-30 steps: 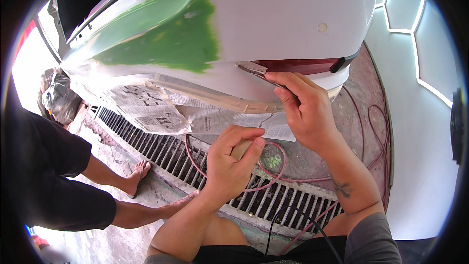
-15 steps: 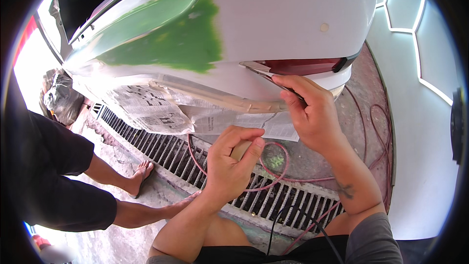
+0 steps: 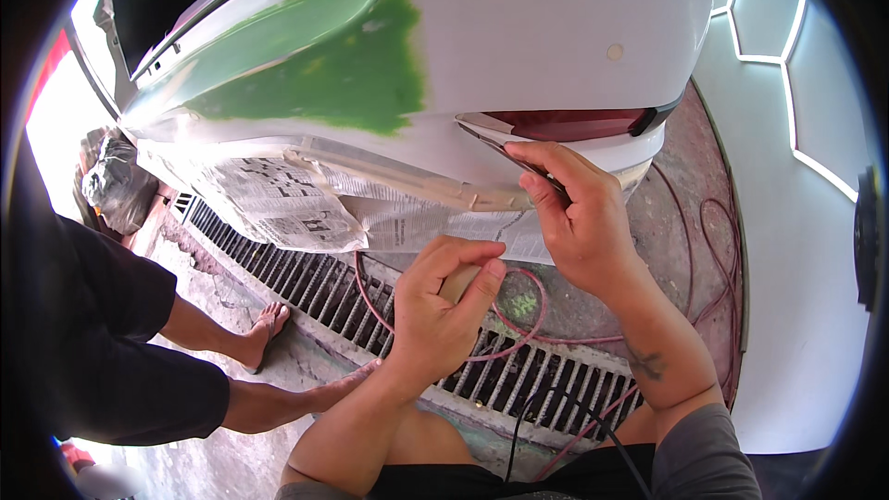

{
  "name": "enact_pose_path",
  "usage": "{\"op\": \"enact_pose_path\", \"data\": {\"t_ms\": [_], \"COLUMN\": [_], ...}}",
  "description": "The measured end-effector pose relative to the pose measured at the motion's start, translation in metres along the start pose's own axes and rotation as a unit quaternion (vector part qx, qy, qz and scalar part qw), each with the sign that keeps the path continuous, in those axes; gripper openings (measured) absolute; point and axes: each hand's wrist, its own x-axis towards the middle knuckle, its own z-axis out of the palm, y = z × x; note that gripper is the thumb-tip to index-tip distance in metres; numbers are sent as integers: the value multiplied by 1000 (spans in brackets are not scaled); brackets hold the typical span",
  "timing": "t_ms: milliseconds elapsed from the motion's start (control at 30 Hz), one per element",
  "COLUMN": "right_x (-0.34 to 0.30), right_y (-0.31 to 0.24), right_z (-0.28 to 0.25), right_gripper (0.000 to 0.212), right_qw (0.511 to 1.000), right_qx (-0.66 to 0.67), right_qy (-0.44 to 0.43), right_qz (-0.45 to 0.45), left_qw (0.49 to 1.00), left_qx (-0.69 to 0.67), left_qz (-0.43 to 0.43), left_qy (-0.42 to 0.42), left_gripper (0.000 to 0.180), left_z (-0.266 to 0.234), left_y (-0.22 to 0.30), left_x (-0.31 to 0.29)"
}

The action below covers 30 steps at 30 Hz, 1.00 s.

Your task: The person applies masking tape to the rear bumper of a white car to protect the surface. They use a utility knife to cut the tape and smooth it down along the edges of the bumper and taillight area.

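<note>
My right hand [image 3: 585,213] grips a slim, dark, knife-like tool [image 3: 488,143] between thumb and fingers. Its tip rests at the left end of the recess around a long red light [image 3: 574,121] in a white car bumper [image 3: 417,153]. Lower and to the left, my left hand [image 3: 440,306] is closed around a tan piece that looks like a roll of masking tape [image 3: 457,285], mostly hidden by the fingers. Masking tape [image 3: 463,195] runs along the bumper's lower edge, holding printed newspaper [image 3: 403,227] that hangs below it.
Green filler or paint [image 3: 352,83] covers part of the car panel. Below lies a floor grate [image 3: 306,259], crossed by a red hose [image 3: 546,315]. A person in dark shorts [image 3: 139,343] stands at left, near a dark plastic bag [image 3: 118,185]. A white panel [image 3: 796,250] borders the right side.
My right hand has shifted slightly left with the tool, whose tip stays near the left end of the light. The left hand has barely moved.
</note>
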Motion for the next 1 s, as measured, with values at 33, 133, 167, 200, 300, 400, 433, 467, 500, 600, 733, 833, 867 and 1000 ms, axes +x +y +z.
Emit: {"op": "enact_pose_path", "data": {"t_ms": [33, 133, 167, 200, 300, 400, 433, 467, 500, 600, 733, 833, 867, 1000], "right_x": [0, 1, 1, 1, 2, 4, 4, 5, 5, 2, 5, 8, 7, 7], "right_y": [-1, -8, -6, -5, 7, 10, 9, 7, 6, 7, 3, -2, -1, -1], "right_z": [-1, -3, -2, -2, 2, 1, 0, -2, -4, -3, -5, -6, -7, -8], "right_gripper": [25, 24, 23, 23, 23, 23, 23, 23, 23, 24, 24, 24, 25, 25], "right_qw": [1000, 997, 996, 995, 993, 991, 993, 994, 995, 991, 986, 982, 981, 979], "right_qx": [5, 26, 35, 45, 78, 94, 78, 61, 43, 84, 99, 105, 106, 109], "right_qy": [-8, -23, -24, -25, -15, -17, -21, -24, -27, -20, -30, -39, -44, -46], "right_qz": [17, 62, 72, 83, 89, 90, 88, 88, 87, 100, 128, 149, 158, 167], "left_qw": [1000, 1000, 1000, 1000, 1000, 1000, 1000, 1000, 1000, 1000, 1000, 1000, 1000, 1000], "left_qx": [1, -1, -6, -11, -8, -2, -3, -6, -9, 7, 2, 3, 3, 8], "left_qz": [2, 0, -7, -13, -18, -11, -13, -14, -15, -6, -8, -6, -2, -1], "left_qy": [1, 0, -1, -1, -3, 0, 1, 0, -2, 3, 3, 2, 1, -2], "left_gripper": [15, 15, 15, 15, 15, 15, 15, 15, 15, 15, 15, 15, 15, 15], "left_z": [1, 0, 0, 0, 0, 0, 0, 0, 1, 1, 0, -1, -1, 0], "left_y": [-1, -2, -2, -2, 0, -1, -1, -1, -2, -2, -1, -1, -3, 0], "left_x": [-1, -1, -2, -2, -1, -1, -1, -1, -1, -1, 0, -1, -1, -1]}}
